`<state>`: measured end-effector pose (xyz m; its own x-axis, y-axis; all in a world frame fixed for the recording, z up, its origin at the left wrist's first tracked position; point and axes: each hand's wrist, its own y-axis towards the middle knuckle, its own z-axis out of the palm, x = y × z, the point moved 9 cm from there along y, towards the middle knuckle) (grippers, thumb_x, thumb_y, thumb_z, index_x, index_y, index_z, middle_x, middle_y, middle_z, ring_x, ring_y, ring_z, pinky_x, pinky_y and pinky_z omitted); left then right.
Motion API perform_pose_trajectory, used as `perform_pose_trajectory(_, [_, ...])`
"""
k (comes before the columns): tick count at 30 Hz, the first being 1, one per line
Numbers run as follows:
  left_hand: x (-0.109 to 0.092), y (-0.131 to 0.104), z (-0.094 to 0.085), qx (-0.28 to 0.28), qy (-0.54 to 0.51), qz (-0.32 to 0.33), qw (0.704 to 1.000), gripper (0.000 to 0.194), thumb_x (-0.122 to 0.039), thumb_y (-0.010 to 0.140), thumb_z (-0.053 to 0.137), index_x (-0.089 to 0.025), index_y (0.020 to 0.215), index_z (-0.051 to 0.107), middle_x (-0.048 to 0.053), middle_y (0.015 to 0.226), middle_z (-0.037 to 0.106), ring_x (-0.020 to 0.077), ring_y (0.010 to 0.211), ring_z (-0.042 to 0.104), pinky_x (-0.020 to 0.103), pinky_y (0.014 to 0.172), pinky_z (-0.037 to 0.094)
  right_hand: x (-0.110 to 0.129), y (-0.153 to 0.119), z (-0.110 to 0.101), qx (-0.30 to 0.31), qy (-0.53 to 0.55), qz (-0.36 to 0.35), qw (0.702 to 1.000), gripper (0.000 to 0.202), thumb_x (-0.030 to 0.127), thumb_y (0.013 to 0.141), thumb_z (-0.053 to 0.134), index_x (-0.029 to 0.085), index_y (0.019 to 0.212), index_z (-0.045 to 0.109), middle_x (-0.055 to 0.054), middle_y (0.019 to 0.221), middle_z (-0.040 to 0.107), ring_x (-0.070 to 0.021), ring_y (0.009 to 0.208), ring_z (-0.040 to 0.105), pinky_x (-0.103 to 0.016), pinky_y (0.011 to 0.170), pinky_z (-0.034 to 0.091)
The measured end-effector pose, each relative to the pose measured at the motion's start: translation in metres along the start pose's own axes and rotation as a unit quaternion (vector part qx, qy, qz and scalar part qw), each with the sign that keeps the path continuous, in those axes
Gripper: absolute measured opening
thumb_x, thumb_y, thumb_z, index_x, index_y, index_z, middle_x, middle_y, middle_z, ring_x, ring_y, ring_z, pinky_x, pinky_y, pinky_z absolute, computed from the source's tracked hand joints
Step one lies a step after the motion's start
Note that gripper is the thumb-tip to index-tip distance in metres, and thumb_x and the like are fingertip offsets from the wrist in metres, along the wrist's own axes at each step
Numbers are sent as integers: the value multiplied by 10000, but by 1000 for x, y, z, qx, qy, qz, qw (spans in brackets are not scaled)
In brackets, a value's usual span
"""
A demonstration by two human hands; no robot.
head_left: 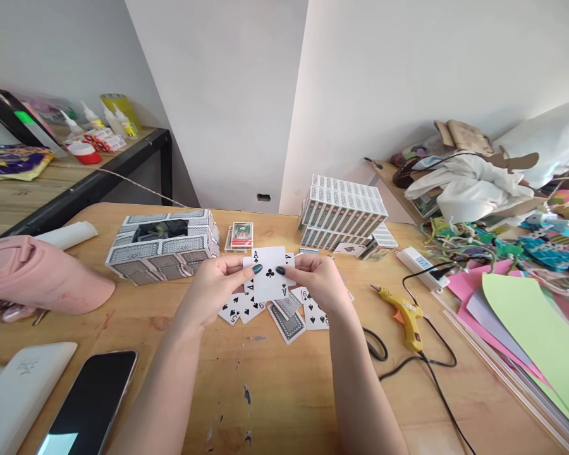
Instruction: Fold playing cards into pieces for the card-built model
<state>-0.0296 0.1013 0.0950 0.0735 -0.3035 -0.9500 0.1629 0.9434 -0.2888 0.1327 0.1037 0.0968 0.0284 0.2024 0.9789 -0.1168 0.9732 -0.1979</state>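
Observation:
Both hands hold playing cards up over the middle of the table. An ace of clubs (269, 287) faces me in front, pinched at its sides under both thumbs. Parts of other cards stick out behind it to the left and right. My left hand (226, 276) is closed on the left side, my right hand (312, 276) on the right. Below them, loose playing cards (288, 321) lie spread on the table, some face up with spades, some showing grey patterned backs. Fingertips behind the cards are hidden.
A box covered in playing cards (164, 262) stands left, beside a small card pack (241, 235). Stacked card boxes (344, 212) stand back right. A yellow glue gun (408, 319) with a cable lies right, near coloured paper (526, 322). A phone (92, 401) lies front left.

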Motion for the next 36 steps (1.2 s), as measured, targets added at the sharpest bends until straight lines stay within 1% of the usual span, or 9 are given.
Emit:
perform_pose_trajectory(3, [0, 0, 0, 26, -58, -12, 998, 276, -273, 724, 676, -182, 985, 685, 74, 858, 724, 159, 714, 668, 259, 623, 549, 1, 0, -3, -4, 0, -2, 1000, 230, 387, 614, 737, 171, 680, 698, -39, 689, 704, -142, 604, 632, -277, 583, 530])
perform_pose_trajectory(6, [-1, -3, 5, 87, -124, -29, 988, 257, -237, 717, 690, -183, 967, 694, 76, 857, 722, 161, 752, 669, 271, 679, 553, 4, -2, -5, -1, 7, -5, 1000, 207, 375, 619, 739, 178, 671, 697, -43, 697, 708, -143, 605, 632, -275, 577, 529])
perform_pose_trajectory(8, [-1, -4, 6, 114, -140, -33, 983, 241, -217, 703, 706, -184, 941, 704, 70, 854, 722, 148, 740, 665, 261, 691, 551, 6, -4, -6, 2, 10, -9, 1000, 177, 353, 629, 737, 184, 668, 700, -41, 700, 709, -139, 606, 630, -268, 574, 524])
perform_pose_trajectory(11, [-1, -4, 6, 125, -137, -30, 982, 212, -216, 696, 717, -176, 905, 714, 59, 801, 718, 129, 683, 652, 252, 675, 551, 9, -6, -6, -1, 9, -12, 1000, 139, 322, 642, 731, 189, 671, 707, -39, 701, 711, -137, 607, 632, -267, 573, 519])
perform_pose_trajectory(14, [0, -3, 7, 123, -125, -23, 984, 211, -235, 697, 719, -180, 901, 716, 51, 763, 712, 124, 662, 642, 259, 674, 551, 9, -7, -7, -8, 11, -13, 1000, 131, 317, 642, 728, 191, 674, 712, -40, 698, 715, -145, 602, 636, -284, 579, 526])
perform_pose_trajectory(20, [-2, -5, 8, 91, -74, -3, 993, 299, -281, 711, 704, -210, 1002, 690, 84, 971, 703, 164, 800, 654, 287, 749, 543, 12, -9, -9, -35, 8, -20, 999, 159, 334, 624, 735, 184, 663, 703, -48, 675, 711, -159, 587, 634, -292, 558, 529])
perform_pose_trajectory(23, [-4, -6, 11, 90, -52, 5, 995, 334, -290, 714, 698, -215, 1038, 676, 89, 1013, 693, 177, 844, 650, 293, 774, 535, 14, -11, -8, -39, 3, -26, 999, 156, 335, 632, 730, 185, 663, 700, -49, 667, 708, -162, 579, 632, -294, 554, 521])
perform_pose_trajectory(30, [-6, -6, 18, 74, -46, 11, 996, 362, -325, 686, 719, -212, 1028, 678, 89, 1014, 690, 192, 861, 647, 296, 757, 532, 18, -16, -9, -51, -22, -35, 998, 164, 341, 646, 715, 179, 645, 689, -48, 654, 703, -166, 562, 627, -285, 535, 489])
perform_pose_trajectory(36, [-4, -3, 17, 31, -55, 19, 998, 342, -312, 651, 750, -198, 970, 704, 71, 919, 709, 146, 762, 642, 270, 728, 529, 21, -17, -9, -53, -26, -31, 998, 170, 341, 654, 708, 173, 646, 687, -44, 629, 693, -152, 541, 609, -270, 518, 464])
